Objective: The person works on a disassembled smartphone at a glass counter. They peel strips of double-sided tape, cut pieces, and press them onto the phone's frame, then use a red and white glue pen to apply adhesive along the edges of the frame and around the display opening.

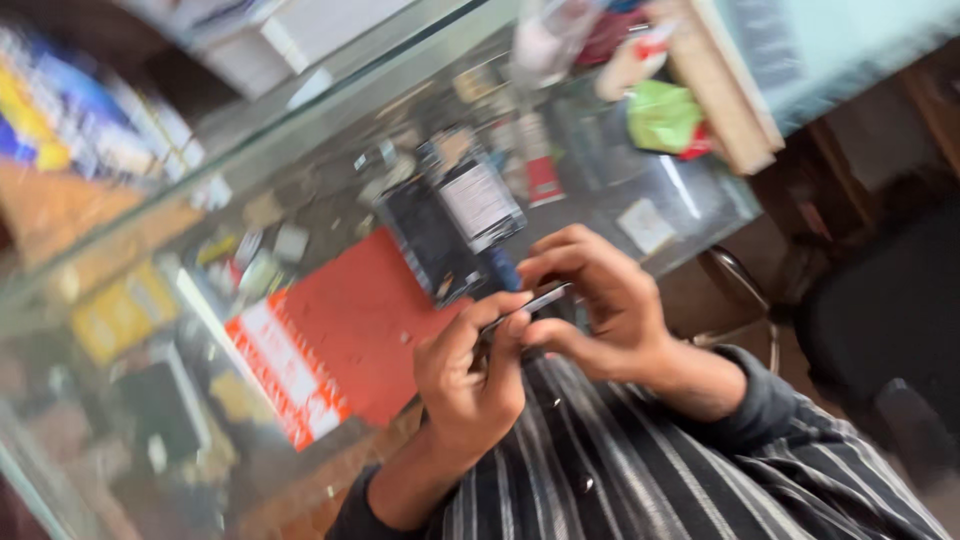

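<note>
Thin flat silvery piece [527,305]: pinched edgewise between my left hand [468,375] thumb and fingers [508,335]; my right hand [600,300] fingers closed on its far end, above glass counter [330,150].

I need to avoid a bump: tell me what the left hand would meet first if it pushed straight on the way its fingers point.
The left hand points up toward the thin flat device it pinches with the right hand; past that, probably the dark phone on the red mat. Blur leaves depth uncertain.

The person wears a dark grey long-sleeved shirt with thin white stripes [640,470], both sleeves pushed up the forearms, leaving left hand [470,375] and right hand [600,300] bare.
</note>
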Demonstrator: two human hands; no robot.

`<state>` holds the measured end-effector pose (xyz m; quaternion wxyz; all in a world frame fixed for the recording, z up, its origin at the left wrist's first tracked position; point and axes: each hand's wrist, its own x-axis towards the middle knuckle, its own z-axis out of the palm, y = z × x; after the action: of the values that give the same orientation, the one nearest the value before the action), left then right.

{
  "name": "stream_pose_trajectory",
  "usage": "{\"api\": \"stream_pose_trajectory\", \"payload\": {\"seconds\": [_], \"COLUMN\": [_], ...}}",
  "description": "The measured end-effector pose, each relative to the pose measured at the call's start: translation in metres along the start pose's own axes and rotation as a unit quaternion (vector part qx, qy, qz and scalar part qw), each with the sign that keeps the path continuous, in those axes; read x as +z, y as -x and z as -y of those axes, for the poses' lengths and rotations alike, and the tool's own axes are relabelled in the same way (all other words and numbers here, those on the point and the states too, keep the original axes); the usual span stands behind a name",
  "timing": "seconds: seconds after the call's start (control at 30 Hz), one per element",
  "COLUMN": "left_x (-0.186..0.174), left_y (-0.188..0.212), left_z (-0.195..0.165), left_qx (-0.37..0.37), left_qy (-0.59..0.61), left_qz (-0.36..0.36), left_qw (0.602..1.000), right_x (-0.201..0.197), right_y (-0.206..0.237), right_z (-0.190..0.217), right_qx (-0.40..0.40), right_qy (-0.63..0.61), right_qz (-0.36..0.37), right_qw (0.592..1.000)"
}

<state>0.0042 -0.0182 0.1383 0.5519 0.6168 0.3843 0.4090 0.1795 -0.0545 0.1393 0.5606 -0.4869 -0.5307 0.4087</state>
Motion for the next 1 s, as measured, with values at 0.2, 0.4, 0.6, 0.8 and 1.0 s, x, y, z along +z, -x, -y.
{"api": "stream_pose_trajectory", "payload": {"seconds": [0.2, 0.4, 0.6, 0.8, 1.0], "left_x": [0.015, 0.027, 0.028, 0.022, 0.032], "left_y": [-0.003, -0.004, -0.001, 0.007, 0.018], "left_z": [0.022, 0.027, 0.017, 0.009, 0.009], "left_qx": [0.05, 0.059, 0.056, 0.046, 0.017], "left_qy": [-0.005, 0.065, 0.051, 0.025, 0.121], "left_qz": [0.033, 0.08, 0.087, 0.066, 0.035], "left_qw": [0.998, 0.993, 0.993, 0.996, 0.992], "right_x": [0.002, -0.002, -0.001, -0.007, -0.007], "right_y": [0.022, 0.037, 0.049, 0.044, 0.032], "right_z": [-0.008, -0.002, 0.004, 0.002, -0.006], "right_qx": [-0.033, -0.042, -0.01, -0.025, -0.032], "right_qy": [-0.072, -0.101, -0.082, -0.078, -0.06], "right_qz": [-0.088, -0.149, -0.181, -0.125, -0.1], "right_qw": [0.993, 0.983, 0.98, 0.989, 0.993]}}
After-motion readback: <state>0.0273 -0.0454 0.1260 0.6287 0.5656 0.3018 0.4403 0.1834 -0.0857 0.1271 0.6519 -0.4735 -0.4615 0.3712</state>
